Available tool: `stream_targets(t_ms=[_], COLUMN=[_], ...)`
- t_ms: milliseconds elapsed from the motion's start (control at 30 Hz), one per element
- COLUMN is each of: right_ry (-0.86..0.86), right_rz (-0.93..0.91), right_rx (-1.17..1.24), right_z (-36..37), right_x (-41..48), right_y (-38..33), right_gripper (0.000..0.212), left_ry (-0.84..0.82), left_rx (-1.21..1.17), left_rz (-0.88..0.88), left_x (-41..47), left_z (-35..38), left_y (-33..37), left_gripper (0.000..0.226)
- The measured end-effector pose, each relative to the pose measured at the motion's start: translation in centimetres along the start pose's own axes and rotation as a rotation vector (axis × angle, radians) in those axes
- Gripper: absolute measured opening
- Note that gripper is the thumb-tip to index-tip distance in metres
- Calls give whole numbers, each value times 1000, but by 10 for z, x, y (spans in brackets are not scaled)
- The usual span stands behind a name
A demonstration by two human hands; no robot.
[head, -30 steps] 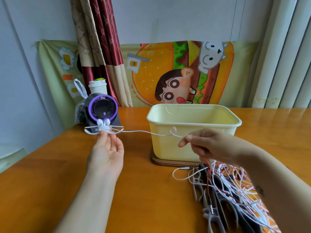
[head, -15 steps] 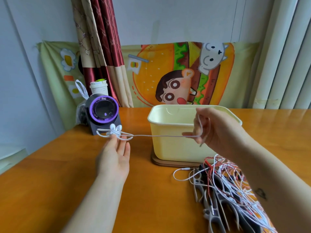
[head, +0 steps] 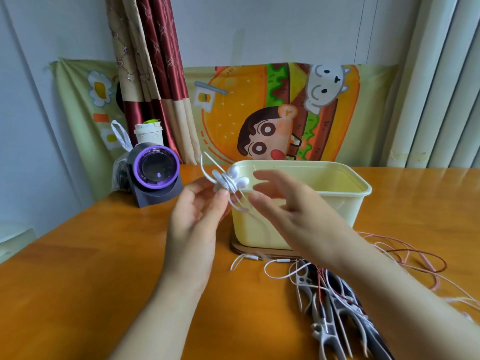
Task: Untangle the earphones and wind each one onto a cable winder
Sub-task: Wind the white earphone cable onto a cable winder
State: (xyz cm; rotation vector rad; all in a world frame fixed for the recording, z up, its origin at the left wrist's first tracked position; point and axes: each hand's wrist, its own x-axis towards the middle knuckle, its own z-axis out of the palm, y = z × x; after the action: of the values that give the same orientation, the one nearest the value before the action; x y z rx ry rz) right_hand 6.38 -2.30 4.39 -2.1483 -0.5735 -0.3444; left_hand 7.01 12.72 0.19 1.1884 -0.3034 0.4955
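Note:
My left hand (head: 200, 216) pinches a white cable winder with a white earphone (head: 228, 181) wound on it, held up in front of the cream tub. The two earbuds stick out to the right and loops of white cable spread above and below. My right hand (head: 283, 206) is blurred just right of the winder, fingers spread and relaxed; whether it holds the cable I cannot tell. A tangle of white and red earphone cables (head: 389, 268) lies on the table at lower right, over several white and dark winders (head: 335, 315).
A cream plastic tub (head: 306, 206) stands on a wooden board mid-table. A purple-ringed dark device (head: 155, 175) and a white cup (head: 148, 132) sit at the back left. The orange wooden table (head: 78, 281) stretches to the left.
My left hand has lifted the winder from the table's left toward the middle. The stretched cable is now gathered on the winder. My right hand has come in close to it.

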Motion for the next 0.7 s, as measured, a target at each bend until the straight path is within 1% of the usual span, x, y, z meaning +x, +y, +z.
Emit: stream_targets(t_ms=[33, 67, 100, 133, 200, 233, 267, 300, 400, 467, 500, 600, 700], right_ry=[-44, -101, -160, -211, -293, -321, -333, -317, -170, -127, -127, -157, -139], right_rz=[62, 119, 165, 200, 251, 258, 251, 235, 94, 0, -26, -84, -98], right_rx=[167, 289, 384, 485, 687, 730, 704, 614, 118, -94, -147, -266, -347], right_z=[4, 8, 14, 19, 25, 25, 24, 22, 13, 9, 6, -3, -16], right_x=[0, -1, -2, -3, -4, -5, -5, -5, -2, -2, -3, -6, -8], right_y=[-2, -2, -2, -1, -1, -2, -1, 1, 2, -1, -4, -11, -16], right_gripper=[70, 78, 77, 68, 39, 25, 14, 8, 18, 22, 23, 29, 33], left_ry=[-10, -18, -28, -35, -39, -31, -19, -2, 35, 35, 36, -5, -127], left_rx=[4, 14, 25, 27, 21, 35, 49, 53, 71, 133, 179, 325, 447], left_rz=[14, 27, 36, 36, 28, 35, 50, 61, 71, 82, 89, 71, -13], left_x=[0, 0, 0, 0, 0, 0, 1, 1, 4, 4, 4, 3, -1], left_z=[0, 0, 0, 0, -2, -3, -4, -4, -8, -9, -9, -8, -3], left_y=[0, 0, 0, -1, -1, 0, 1, 1, 0, -3, -4, -7, -9], left_gripper=[42, 42, 41, 37, 33, 35, 39, 42, 43, 42, 39, 21, 20])
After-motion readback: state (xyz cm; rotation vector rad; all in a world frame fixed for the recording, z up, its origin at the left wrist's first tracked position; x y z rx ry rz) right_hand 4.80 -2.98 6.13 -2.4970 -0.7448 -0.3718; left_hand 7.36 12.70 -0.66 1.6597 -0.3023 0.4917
